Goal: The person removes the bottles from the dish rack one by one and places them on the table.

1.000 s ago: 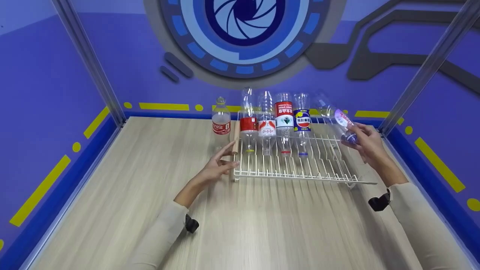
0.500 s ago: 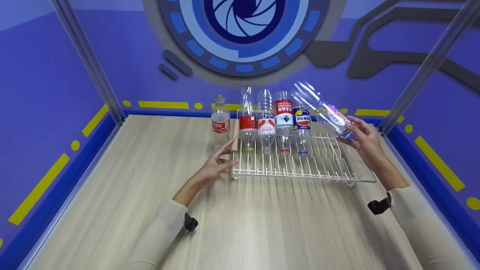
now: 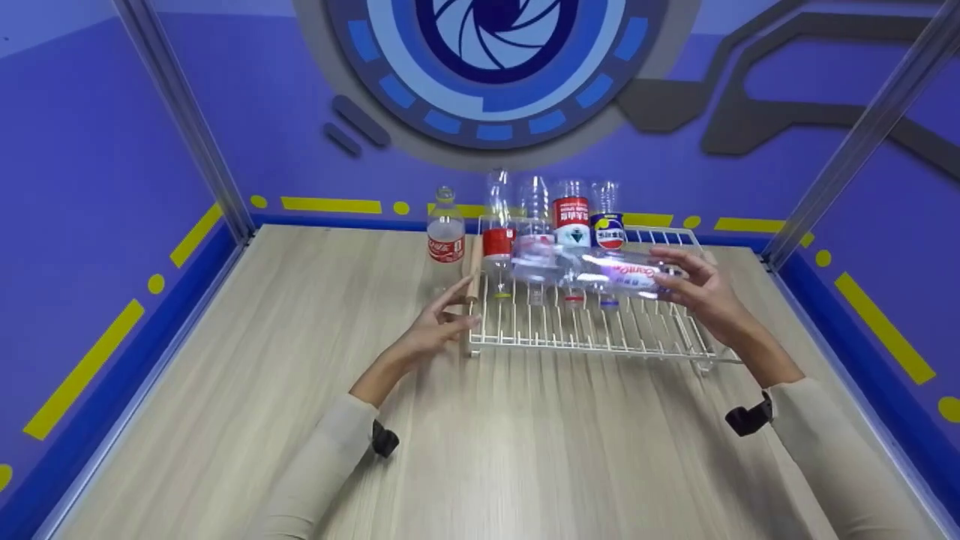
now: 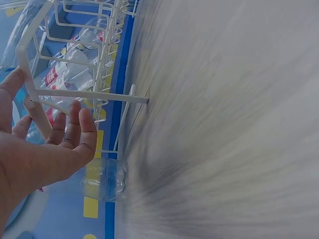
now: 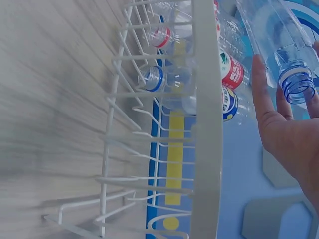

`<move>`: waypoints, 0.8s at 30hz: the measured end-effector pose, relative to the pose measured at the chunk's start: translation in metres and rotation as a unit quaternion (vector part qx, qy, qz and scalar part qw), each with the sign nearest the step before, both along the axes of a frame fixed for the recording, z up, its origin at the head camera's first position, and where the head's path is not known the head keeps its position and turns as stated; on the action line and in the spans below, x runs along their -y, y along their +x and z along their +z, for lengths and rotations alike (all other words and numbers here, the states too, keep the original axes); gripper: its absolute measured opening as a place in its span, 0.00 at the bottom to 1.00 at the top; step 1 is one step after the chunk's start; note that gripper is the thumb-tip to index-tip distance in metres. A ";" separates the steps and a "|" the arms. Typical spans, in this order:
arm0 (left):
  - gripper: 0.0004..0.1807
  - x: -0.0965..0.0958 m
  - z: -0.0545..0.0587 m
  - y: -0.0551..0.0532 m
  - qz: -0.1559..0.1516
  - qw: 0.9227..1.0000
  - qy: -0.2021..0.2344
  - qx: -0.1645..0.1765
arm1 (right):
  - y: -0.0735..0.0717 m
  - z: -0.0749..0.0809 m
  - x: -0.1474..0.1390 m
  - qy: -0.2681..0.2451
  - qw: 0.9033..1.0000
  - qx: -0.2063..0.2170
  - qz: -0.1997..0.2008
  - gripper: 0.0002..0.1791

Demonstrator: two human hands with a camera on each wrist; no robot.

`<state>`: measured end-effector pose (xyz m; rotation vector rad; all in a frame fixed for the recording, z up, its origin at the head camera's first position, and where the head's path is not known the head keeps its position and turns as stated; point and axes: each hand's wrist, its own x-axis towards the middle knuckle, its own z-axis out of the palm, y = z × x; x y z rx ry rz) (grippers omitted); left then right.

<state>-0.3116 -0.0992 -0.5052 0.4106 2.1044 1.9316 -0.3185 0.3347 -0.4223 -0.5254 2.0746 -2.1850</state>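
Observation:
My right hand [image 3: 709, 300] holds a clear plastic bottle [image 3: 600, 268] with a pink and white label, near its neck. The bottle lies nearly level above the rack, base to the left, covering parts of other bottles. In the right wrist view its uncapped bluish mouth [image 5: 299, 89] sits among the fingers. My left hand [image 3: 431, 334] holds the left end of the white wire rack [image 3: 585, 349], by its wooden handle [image 3: 474, 270]. Upside down in the rack stand several empty bottles, among them a red-labelled one [image 3: 498, 244] and a blue-labelled one [image 3: 608, 229].
Just left of the rack, an empty bottle with a red label [image 3: 446, 249] stands upright on the wooden table [image 3: 337, 285]. A blue patterned wall [image 3: 262, 135] rises close behind the rack. Metal posts [image 3: 199, 127] mark the back corners.
The held bottle has swung left and down from a slant at the rack's right side to nearly level over the standing bottles. My left hand stays at the rack's left end.

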 end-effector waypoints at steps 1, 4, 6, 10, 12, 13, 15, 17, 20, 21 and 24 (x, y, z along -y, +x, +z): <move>0.40 0.000 0.000 0.000 0.002 1.000 -0.003 0.001 | 0.001 -0.001 0.001 0.003 1.000 0.000 0.003 0.22; 0.40 0.000 0.001 0.000 0.002 1.000 -0.009 -0.001 | 0.003 -0.004 0.005 0.018 1.000 0.000 0.014 0.22; 0.40 0.000 0.002 0.000 0.001 1.000 -0.014 -0.005 | 0.005 -0.005 0.008 0.023 1.000 0.003 0.020 0.23; 0.41 0.001 0.005 0.000 0.002 0.999 -0.034 -0.013 | 0.008 -0.005 0.011 0.036 0.999 0.004 0.028 0.23; 0.43 0.003 0.009 0.000 0.011 0.999 -0.048 -0.019 | 0.010 -0.005 0.013 0.046 0.999 0.003 0.028 0.23; 0.44 0.004 0.011 0.000 0.016 0.998 -0.055 -0.022 | 0.010 -0.005 0.013 0.050 0.998 0.002 0.029 0.23; 0.47 0.005 0.017 0.001 0.025 0.997 -0.062 -0.033 | 0.012 -0.005 0.014 0.061 0.998 0.003 0.029 0.23; 0.49 0.006 0.024 0.002 0.030 0.995 -0.072 -0.054 | 0.014 -0.005 0.014 0.065 0.997 0.004 0.033 0.23; 0.52 0.007 0.036 0.005 0.026 0.991 -0.089 -0.100 | 0.017 -0.005 0.016 0.068 0.997 0.003 0.038 0.24; 0.53 0.007 0.040 0.006 0.024 0.988 -0.101 -0.118 | 0.018 -0.005 0.017 0.071 0.997 0.002 0.038 0.24; 0.53 0.006 0.051 0.011 0.010 0.978 -0.130 -0.165 | 0.020 -0.006 0.019 0.079 0.996 -0.005 0.045 0.25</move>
